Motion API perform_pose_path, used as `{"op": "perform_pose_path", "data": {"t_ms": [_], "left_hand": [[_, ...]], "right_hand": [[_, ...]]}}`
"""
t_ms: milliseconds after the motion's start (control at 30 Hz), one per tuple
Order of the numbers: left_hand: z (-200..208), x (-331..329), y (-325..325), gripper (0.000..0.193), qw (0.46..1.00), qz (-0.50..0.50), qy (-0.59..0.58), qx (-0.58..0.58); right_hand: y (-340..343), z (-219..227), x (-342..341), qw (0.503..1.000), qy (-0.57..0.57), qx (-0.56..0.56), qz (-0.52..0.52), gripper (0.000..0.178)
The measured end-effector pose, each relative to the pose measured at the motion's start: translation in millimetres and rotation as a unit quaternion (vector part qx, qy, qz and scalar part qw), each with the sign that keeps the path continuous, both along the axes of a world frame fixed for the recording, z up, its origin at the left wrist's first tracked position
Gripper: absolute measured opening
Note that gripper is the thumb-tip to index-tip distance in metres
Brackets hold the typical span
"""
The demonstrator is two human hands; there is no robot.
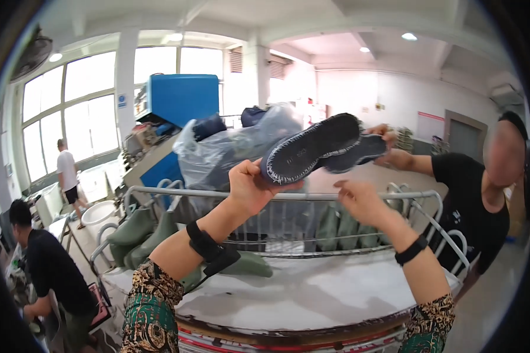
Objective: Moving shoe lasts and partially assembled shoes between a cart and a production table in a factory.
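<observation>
My left hand (252, 189) is closed round one end of a dark shoe liner (312, 147), its sole turned toward me and edged with ragged white stitching. A second dark liner piece (354, 154) lies behind it, partly hidden. Across the rack, a co-worker's hand (384, 136) reaches to the far end of these pieces. My right hand (364, 203) hangs below and to the right of the liners, apart from them, fingers loosely bent and holding nothing I can see. Both hands are above the rail of a white wire rack (277, 196).
Green rubber boots (132, 229) stand at the rack's left, and several more (347, 229) behind its rail. A green boot (247, 265) lies on the white shelf (300, 288). Clear plastic bags (235, 147) are piled beyond. The co-worker (471, 200) stands at right; another person (53, 265) sits left.
</observation>
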State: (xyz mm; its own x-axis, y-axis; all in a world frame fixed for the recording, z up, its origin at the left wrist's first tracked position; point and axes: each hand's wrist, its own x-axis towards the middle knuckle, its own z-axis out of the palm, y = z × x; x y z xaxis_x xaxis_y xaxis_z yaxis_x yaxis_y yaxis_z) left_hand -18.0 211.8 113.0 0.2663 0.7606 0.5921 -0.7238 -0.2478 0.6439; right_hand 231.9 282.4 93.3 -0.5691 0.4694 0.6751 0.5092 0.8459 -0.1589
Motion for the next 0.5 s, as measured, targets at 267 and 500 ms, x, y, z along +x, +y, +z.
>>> {"op": "perform_pose_path", "data": {"t_ms": [267, 500], "left_hand": [[-23, 87, 62, 0.053, 1.0, -0.004, -0.019, -0.013], [-38, 141, 94, 0.048, 0.999, 0.013, -0.025, -0.022]], "right_hand": [[-45, -31, 32, 0.986, 0.13, -0.044, 0.097, 0.06], [-4, -35, 63, 0.971, 0.185, -0.126, 0.081, 0.059]]}}
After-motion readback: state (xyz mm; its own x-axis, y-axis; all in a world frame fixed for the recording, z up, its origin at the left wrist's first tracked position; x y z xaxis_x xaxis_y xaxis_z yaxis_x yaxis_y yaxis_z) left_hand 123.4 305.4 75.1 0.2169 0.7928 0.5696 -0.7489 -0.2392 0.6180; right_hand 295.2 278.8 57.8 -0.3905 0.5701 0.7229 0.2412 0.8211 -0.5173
